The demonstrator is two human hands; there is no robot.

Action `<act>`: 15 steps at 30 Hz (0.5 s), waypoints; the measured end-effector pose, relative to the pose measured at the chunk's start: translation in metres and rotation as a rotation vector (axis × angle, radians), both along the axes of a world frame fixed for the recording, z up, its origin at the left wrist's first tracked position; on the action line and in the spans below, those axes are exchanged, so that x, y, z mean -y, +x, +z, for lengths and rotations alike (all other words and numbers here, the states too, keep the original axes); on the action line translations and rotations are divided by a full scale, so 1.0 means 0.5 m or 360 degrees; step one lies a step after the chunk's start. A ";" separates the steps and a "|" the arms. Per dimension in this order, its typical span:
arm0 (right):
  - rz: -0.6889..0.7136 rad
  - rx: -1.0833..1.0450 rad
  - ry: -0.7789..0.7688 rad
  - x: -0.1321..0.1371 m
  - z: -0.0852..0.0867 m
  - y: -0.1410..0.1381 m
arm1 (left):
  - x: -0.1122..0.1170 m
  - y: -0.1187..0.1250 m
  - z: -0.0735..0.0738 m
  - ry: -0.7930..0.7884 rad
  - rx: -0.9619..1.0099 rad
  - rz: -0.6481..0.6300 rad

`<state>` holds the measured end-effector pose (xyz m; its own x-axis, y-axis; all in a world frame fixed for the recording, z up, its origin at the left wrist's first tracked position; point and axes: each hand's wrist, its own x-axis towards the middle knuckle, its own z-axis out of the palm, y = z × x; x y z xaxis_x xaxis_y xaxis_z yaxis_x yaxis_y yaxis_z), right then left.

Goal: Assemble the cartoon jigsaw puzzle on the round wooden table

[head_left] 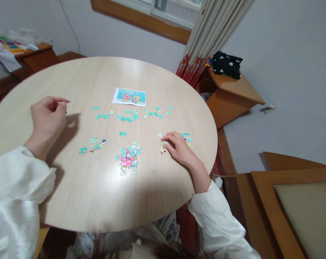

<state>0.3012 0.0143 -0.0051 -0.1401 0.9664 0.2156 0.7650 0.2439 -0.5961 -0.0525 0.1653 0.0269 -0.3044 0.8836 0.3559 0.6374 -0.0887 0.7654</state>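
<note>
My left hand (51, 117) hovers above the left side of the table, fingers curled in and thumb against the index finger; no object shows in it. My right hand (180, 147) rests low at the right, thumb and index fingertip closed about a small yellowish puzzle piece (162, 143). Just below that lies a red-and-yellow piece (162, 151). More pieces (188, 137) are partly hidden behind the hand. Between the hands sits a joined puzzle section (127, 158) with a pink starfish figure and a grey figure. A smaller yellow-and-teal cluster (93, 145) lies left of it.
Several loose teal pieces (127, 117) spread across the middle of the round table (103, 201). Behind them lies a printed reference picture (132, 97). A wooden stool (235, 90) with a black cloth (226, 64) stands at the right, near a chair (292, 201).
</note>
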 end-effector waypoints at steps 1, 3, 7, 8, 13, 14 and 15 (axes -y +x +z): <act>0.0003 0.0010 -0.0012 -0.001 0.002 0.000 | 0.001 0.000 0.001 -0.0005 0.0005 -0.0002; 0.0010 0.0034 -0.0029 -0.002 0.006 -0.001 | 0.002 -0.002 0.001 -0.0030 0.0007 -0.0022; 0.0027 0.0065 -0.0060 -0.004 0.016 -0.004 | 0.000 -0.006 0.001 -0.0024 -0.0002 -0.0065; 0.0033 0.0063 -0.0069 -0.004 0.017 -0.005 | -0.001 -0.007 0.000 -0.0018 0.0002 -0.0065; 0.0023 0.0017 -0.0080 -0.001 0.018 -0.008 | -0.001 -0.008 0.000 -0.0007 0.0015 -0.0087; 0.0023 0.0015 -0.0074 -0.001 0.018 -0.009 | -0.001 -0.008 0.000 -0.0006 0.0007 -0.0093; 0.0034 0.0023 -0.0069 -0.001 0.019 -0.009 | 0.001 -0.007 0.001 -0.0005 -0.0001 -0.0093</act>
<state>0.2969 0.0150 0.0043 -0.1635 0.9715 0.1717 0.7685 0.2345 -0.5953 -0.0560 0.1650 0.0277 -0.2521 0.9008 0.3534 0.6320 -0.1233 0.7651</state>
